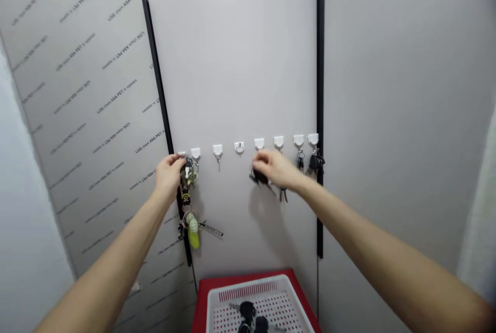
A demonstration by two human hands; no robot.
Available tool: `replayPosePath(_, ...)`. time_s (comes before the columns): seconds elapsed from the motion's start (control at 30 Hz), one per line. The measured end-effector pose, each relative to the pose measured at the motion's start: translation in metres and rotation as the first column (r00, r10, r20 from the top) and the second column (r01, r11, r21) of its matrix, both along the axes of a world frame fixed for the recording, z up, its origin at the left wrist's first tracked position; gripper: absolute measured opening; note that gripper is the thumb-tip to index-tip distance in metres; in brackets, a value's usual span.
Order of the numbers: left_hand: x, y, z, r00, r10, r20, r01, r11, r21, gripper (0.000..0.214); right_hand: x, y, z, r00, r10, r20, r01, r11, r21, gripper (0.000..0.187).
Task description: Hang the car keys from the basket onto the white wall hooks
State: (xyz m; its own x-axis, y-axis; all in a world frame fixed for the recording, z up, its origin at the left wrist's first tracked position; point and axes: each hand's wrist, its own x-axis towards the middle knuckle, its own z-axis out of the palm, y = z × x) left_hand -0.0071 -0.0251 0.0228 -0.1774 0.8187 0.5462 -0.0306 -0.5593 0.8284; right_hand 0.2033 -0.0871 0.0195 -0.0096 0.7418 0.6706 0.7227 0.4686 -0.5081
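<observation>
Pinching black-headed keys [259, 176], right hand [274, 168], left hand [168, 177] on metal keyring [188, 172]

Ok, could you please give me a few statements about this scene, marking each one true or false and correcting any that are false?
1. The left hand is closed on a bunch of keys with a yellow-green charm hanging below it. True.
2. The right hand holds that yellow-green charm. False: it holds a black key fob.
3. The white adhesive hooks run in a vertical column. False: they form a horizontal row across the grey panel.
4. A white plastic basket holds keys. True.
5. The basket sits on a red surface. True.
</observation>
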Motion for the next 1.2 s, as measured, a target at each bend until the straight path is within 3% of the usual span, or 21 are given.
replayPosePath(0.1,0.0,-0.021,-0.034,0.954,-0.177,-0.241,0.147,0.98,-0.137,0.015,-0.007,-0.013,-0.058,0.993,0.102,0.066,-0.088,0.98,-0.177,0.013)
replayPosePath(0.2,0.012,-0.038,-0.095,0.833,-0.283,-0.476,0.198,0.955,-0.221,0.009,-0.009,-0.02,-0.103,0.985,0.172,0.015,-0.158,0.932,-0.325,0.016)
replayPosePath(0.27,0.022,-0.046,-0.134,0.715,-0.37,-0.594,0.233,0.926,-0.296,0.014,-0.001,-0.022,-0.108,0.991,0.119,-0.06,-0.131,0.946,-0.298,0.015)
replayPosePath(0.3,0.026,-0.048,-0.147,0.667,-0.384,-0.638,0.232,0.921,-0.312,0.018,0.005,-0.022,-0.103,0.994,0.042,-0.098,-0.063,0.973,-0.224,0.014)
replayPosePath(0.37,0.038,-0.05,-0.157,0.612,-0.384,-0.692,0.242,0.923,-0.299,0.025,0.025,-0.024,-0.082,0.964,-0.184,-0.192,0.184,0.983,-0.016,0.016)
replayPosePath(0.43,0.055,-0.049,-0.144,0.619,-0.354,-0.701,0.263,0.935,-0.24,0.029,0.047,-0.026,-0.058,0.869,-0.409,-0.278,0.458,0.877,0.144,0.024)
replayPosePath(0.5,0.079,-0.047,-0.117,0.666,-0.326,-0.671,0.288,0.942,-0.173,0.029,0.068,-0.026,-0.04,0.748,-0.589,-0.306,0.657,0.722,0.217,0.032)
replayPosePath(0.57,0.111,-0.043,-0.088,0.725,-0.302,-0.619,0.301,0.947,-0.11,0.031,0.081,-0.023,-0.033,0.628,-0.716,-0.305,0.778,0.589,0.221,0.039)
replayPosePath(0.6,0.128,-0.04,-0.077,0.757,-0.272,-0.594,0.28,0.957,-0.082,0.034,0.085,-0.021,-0.034,0.59,-0.753,-0.292,0.807,0.553,0.207,0.041)
replayPosePath(0.67,0.16,-0.035,-0.062,0.789,-0.222,-0.573,0.23,0.971,-0.059,0.041,0.085,-0.013,-0.039,0.571,-0.784,-0.243,0.821,0.549,0.159,0.045)
replayPosePath(0.77,0.195,-0.028,-0.058,0.79,-0.194,-0.581,0.181,0.98,-0.083,0.035,0.08,-0.002,-0.048,0.6,-0.787,-0.143,0.8,0.591,0.104,0.047)
replayPosePath(0.9,0.207,-0.026,-0.053,0.793,-0.193,-0.578,0.163,0.981,-0.104,0.016,0.084,-0.002,-0.047,0.62,-0.779,-0.091,0.783,0.607,0.137,0.036)
replayPosePath(1.0,0.202,-0.025,-0.035,0.829,-0.205,-0.52,0.193,0.978,-0.077,0.015,0.097,-0.014,-0.032,0.65,-0.759,-0.037,0.753,0.636,0.167,0.03)
replayPosePath(1.13,0.195,-0.025,0.012,0.893,-0.132,-0.431,0.16,0.987,0.029,0.014,0.103,-0.024,0.008,0.633,-0.772,0.06,0.731,0.622,0.28,0.027)
replayPosePath(1.2,0.191,-0.026,0.034,0.897,-0.137,-0.421,0.165,0.986,0.03,0.014,0.1,-0.026,0.031,0.634,-0.755,0.167,0.715,0.655,0.244,0.023)
